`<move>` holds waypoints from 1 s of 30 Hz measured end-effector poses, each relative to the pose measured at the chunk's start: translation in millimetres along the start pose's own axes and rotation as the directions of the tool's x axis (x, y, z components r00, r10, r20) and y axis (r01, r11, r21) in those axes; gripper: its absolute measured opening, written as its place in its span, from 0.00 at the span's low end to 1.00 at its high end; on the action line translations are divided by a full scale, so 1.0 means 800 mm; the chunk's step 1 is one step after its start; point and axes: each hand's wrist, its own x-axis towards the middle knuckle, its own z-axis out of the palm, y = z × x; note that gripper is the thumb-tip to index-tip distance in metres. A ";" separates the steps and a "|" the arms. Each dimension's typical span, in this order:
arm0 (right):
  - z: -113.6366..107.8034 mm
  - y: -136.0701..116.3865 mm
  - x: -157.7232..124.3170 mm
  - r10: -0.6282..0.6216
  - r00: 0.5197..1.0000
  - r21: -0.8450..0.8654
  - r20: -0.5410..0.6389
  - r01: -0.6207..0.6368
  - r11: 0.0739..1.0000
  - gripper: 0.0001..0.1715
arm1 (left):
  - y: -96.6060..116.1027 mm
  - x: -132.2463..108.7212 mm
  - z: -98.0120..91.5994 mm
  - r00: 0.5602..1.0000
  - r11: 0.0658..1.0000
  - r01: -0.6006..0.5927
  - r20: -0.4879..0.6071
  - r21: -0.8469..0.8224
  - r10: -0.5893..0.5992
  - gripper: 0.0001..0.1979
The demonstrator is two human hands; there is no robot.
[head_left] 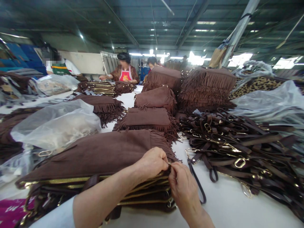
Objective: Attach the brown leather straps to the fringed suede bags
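A brown fringed bag (114,148) lies flat on top of a stack of similar bags in front of me, its gold zipper (68,180) facing me. My left hand (153,162) reaches across the bag and pinches at its right end, by the zipper end and fringe. My right hand (184,182) meets it there, thumb and fingers closed at the same corner. A small metal glint shows between the fingertips; its exact form is hidden. Beside my right hand a dark wrist strap (196,180) with a gold clasp lies on the white table (225,202).
A tangled heap of dark straps with gold hardware (237,148) lies right. More fringed bags (147,118) and tall stacks (206,85) stand ahead. Clear plastic bags (59,123) lie left, plastic sheeting (273,101) right. Across the table, a person in a pink-red apron (125,75) works.
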 end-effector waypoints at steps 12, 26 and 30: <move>-0.020 0.019 0.006 0.244 0.963 0.154 0.111 -0.259 0.953 0.07 | -0.003 -0.002 0.000 0.999 0.998 -0.017 0.045 -0.057 0.019 0.05; -0.017 0.017 0.000 -0.035 0.996 0.163 0.076 0.022 0.986 0.12 | 0.001 -0.004 -0.003 0.998 0.999 -0.031 0.050 -0.018 0.032 0.04; -0.016 0.025 0.004 -0.099 0.978 0.161 0.183 0.070 0.985 0.10 | 0.003 -0.003 -0.004 0.997 0.996 -0.063 0.049 0.056 0.060 0.03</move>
